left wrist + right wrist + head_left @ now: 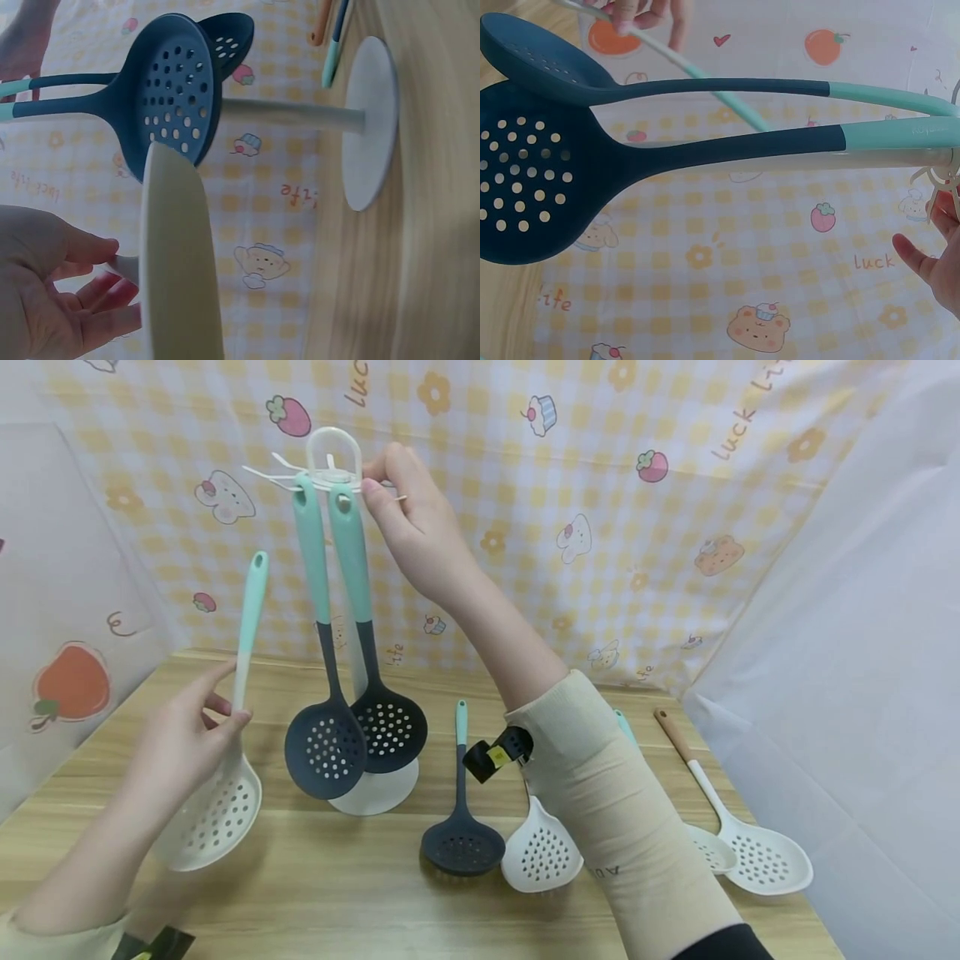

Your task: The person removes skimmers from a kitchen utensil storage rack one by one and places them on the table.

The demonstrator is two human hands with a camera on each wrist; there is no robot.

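My left hand [176, 735] grips a white skimmer [213, 827] by its handle, which is mint at the upper end; the perforated bowl hangs low, tilted, over the table. A white utensil rack [382, 792] stands to its right. Two dark skimmers with mint handles, a nearer one [324, 753] and a farther one [396, 727], hang from the rack's hooks. My right hand [420, 527] holds the rack's top at its right side, thumb in front and fingers behind. In the right wrist view, the fingers lie partly hidden behind the white hooks [934, 176].
Right of the rack, a dark skimmer [462, 847] and a white skimmer [543, 856] lie on the wooden table [337, 893]. A wooden-handled white skimmer [768, 860] lies farther right, overlapping another white one [708, 847] partly behind my right sleeve. A patterned cloth [525, 568] hangs behind.
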